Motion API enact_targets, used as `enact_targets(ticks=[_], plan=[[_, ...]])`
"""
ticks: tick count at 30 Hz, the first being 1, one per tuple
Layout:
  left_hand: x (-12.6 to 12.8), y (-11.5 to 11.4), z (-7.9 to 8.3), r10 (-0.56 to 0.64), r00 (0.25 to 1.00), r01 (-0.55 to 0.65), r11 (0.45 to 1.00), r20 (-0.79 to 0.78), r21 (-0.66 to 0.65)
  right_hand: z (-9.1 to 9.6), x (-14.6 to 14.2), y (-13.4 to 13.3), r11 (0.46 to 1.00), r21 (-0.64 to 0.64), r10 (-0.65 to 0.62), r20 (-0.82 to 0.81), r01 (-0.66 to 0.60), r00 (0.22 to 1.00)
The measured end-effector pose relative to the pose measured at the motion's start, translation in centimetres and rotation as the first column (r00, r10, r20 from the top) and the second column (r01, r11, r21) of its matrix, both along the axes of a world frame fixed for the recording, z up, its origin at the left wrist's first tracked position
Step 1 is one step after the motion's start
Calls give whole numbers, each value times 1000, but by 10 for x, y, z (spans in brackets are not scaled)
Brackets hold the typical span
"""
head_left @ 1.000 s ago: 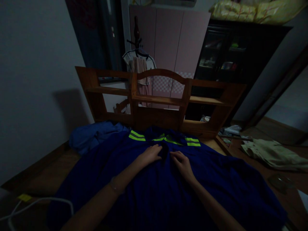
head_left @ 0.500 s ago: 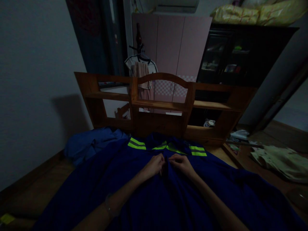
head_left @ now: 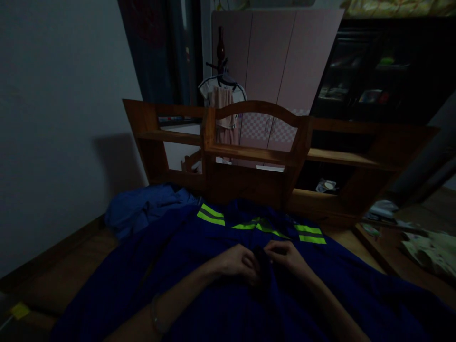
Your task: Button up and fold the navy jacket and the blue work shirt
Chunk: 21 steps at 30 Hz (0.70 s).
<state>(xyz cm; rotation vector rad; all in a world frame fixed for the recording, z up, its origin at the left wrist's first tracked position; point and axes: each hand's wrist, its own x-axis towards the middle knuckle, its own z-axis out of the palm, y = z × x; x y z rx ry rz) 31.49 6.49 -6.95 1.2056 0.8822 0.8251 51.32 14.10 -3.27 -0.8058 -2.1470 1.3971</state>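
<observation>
A dark blue work jacket with yellow-green reflective strips lies spread out before me, its collar toward the wooden headboard. Both hands meet at its front opening, below the collar. My left hand is closed with curled fingers on one edge of the front. Just to its right, my right hand pinches the other edge between thumb and fingers, lifting the cloth into a fold. Any button or zip there is too dark to make out. A bracelet circles my left wrist.
Crumpled lighter blue cloth lies left of the jacket, by the wall. Behind stands the wooden headboard with open shelves. Pale cloth lies at the far right. A coat rack, pink wardrobe and dark cabinet stand farther back.
The view has turned a little to the left and down. My left hand has shifted slightly lower along the jacket front; my right hand keeps its pinch on the cloth.
</observation>
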Motion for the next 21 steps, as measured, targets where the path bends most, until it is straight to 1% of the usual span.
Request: enact_targets(ticks=[1,2,4,6,9,13,16,18,21], plan=[[0,-1,2,-19,1000,19,1000,3,-2,1,2,0,1000,-29,1,2,-1,1000],[1,-2,2,-5,1000,5,1000,11,2,2,3,0,999,-51,0,3,0,1000],[3,0,0,97,995,-98,995,27,24,2,4,0,998,-62,-2,5,2,1000],[6,4,-4,205,978,-206,978,48,37,1,3,0,999,-40,-1,14,2,1000],[10,7,-9,281,958,-283,959,63,32,-3,0,0,1000,5,10,35,-10,999],[17,3,-11,336,942,-336,941,10,51,-8,-1,-3,994,90,47,89,-55,995],[20,-1,-10,378,925,-373,924,-43,82,-8,-1,-8,983,178,34,125,-56,992],[21,-1,-9,401,915,-396,913,-32,99,-5,-2,-11,967,252,6,124,-38,992],[23,4,-7,433,900,-436,896,52,80,2,-2,-12,938,346,-52,79,21,995]])
